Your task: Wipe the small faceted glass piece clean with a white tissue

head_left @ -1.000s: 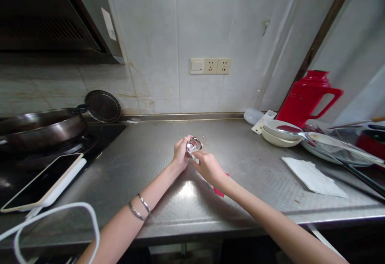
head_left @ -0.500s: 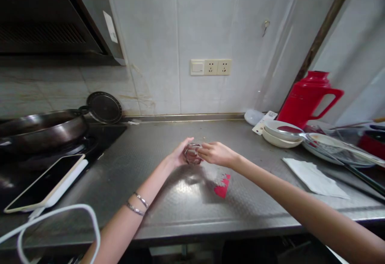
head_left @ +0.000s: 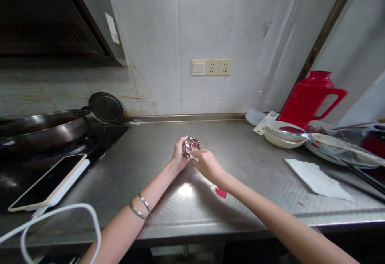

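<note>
My left hand [head_left: 179, 152] is closed around the side of a small, round, shiny glass-like dish [head_left: 191, 143], tilted so its hollow faces me. My right hand [head_left: 208, 164] pinches a small white piece, apparently tissue [head_left: 195, 158], at the dish's near rim. Its fingertips are partly hidden. Below my right wrist, a torn red scrap [head_left: 221, 192] lies on the metal counter [head_left: 156, 136], partly covered by my forearm.
On the left are a pan [head_left: 45, 132] on the black stove and a phone [head_left: 48, 180] with a white cable [head_left: 60, 208]. At right stand a red thermos [head_left: 311, 97], stacked bowls [head_left: 284, 140], a plate with utensils [head_left: 337, 152] and a folded white tissue [head_left: 317, 180].
The dish has risen slightly and tipped towards me. My right hand has moved from its right side to its near rim, and my forearm now covers part of the red scrap.
</note>
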`<action>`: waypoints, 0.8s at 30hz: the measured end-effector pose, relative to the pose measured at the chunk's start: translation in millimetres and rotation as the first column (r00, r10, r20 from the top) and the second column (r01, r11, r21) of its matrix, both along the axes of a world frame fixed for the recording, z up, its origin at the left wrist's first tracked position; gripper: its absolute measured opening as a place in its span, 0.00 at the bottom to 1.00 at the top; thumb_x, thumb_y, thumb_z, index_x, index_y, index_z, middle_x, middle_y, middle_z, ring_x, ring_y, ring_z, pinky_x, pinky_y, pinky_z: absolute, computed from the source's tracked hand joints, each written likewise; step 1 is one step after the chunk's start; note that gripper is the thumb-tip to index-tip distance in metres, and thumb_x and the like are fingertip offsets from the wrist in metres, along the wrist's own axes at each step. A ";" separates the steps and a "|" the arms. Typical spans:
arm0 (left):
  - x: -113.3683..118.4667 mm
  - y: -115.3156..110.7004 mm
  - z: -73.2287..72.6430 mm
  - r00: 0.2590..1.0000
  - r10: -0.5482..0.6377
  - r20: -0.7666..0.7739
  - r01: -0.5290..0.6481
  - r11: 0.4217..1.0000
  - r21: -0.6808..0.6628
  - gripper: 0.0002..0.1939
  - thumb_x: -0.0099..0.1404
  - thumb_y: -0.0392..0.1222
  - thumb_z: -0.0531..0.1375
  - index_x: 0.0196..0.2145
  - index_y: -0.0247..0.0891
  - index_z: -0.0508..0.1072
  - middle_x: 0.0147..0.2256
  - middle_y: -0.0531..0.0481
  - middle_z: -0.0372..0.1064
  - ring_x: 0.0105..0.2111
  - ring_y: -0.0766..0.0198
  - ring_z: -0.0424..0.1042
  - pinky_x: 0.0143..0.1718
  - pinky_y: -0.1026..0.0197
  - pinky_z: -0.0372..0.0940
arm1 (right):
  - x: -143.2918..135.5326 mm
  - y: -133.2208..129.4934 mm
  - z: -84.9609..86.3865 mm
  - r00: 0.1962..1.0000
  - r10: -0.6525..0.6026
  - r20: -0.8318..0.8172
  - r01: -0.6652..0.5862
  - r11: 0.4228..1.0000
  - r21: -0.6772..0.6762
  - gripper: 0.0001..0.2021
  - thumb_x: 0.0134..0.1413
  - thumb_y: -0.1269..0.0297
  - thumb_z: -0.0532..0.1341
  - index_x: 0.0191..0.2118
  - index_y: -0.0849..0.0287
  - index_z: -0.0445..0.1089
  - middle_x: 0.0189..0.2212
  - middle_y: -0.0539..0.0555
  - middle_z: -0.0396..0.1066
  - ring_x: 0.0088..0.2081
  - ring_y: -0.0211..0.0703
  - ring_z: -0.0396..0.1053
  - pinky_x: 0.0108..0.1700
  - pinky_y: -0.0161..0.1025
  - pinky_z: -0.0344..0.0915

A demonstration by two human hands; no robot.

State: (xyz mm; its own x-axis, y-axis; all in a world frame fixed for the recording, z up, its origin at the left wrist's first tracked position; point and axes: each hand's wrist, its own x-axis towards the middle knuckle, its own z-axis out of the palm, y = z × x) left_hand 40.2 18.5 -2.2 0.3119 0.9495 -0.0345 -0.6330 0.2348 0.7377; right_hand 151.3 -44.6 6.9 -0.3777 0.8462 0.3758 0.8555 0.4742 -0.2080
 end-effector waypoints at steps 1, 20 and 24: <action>-0.5 -0.3 0.6 1.000 -0.013 0.010 0.013 1.000 0.012 0.14 0.57 0.46 0.55 0.28 0.31 0.73 0.25 0.45 0.73 0.24 0.62 0.72 0.26 0.63 0.64 | 2.5 1.0 1.7 1.000 0.016 0.026 -0.017 1.000 0.024 0.06 0.57 0.73 0.55 0.36 0.60 0.69 0.34 0.55 0.71 0.36 0.40 0.67 0.36 0.33 0.59; 0.7 5.3 -2.9 0.977 -0.198 -0.078 0.180 0.965 -0.190 0.16 0.61 0.51 0.57 0.29 0.33 0.72 0.19 0.47 0.70 0.19 0.64 0.70 0.26 0.61 0.66 | 51.9 17.7 28.5 0.793 0.187 0.579 -0.278 0.958 0.073 0.10 0.59 0.77 0.50 0.41 0.65 0.67 0.45 0.61 0.69 0.43 0.43 0.65 0.32 0.34 0.62; 3.5 -0.5 1.7 0.998 -0.049 -0.027 0.046 0.993 -0.112 0.14 0.60 0.47 0.58 0.27 0.33 0.73 0.23 0.49 0.72 0.19 0.69 0.69 0.21 0.68 0.60 | 28.7 5.4 14.7 0.942 0.094 0.322 -0.096 0.995 -0.009 0.10 0.56 0.78 0.53 0.40 0.63 0.68 0.38 0.58 0.72 0.36 0.40 0.70 0.35 0.33 0.61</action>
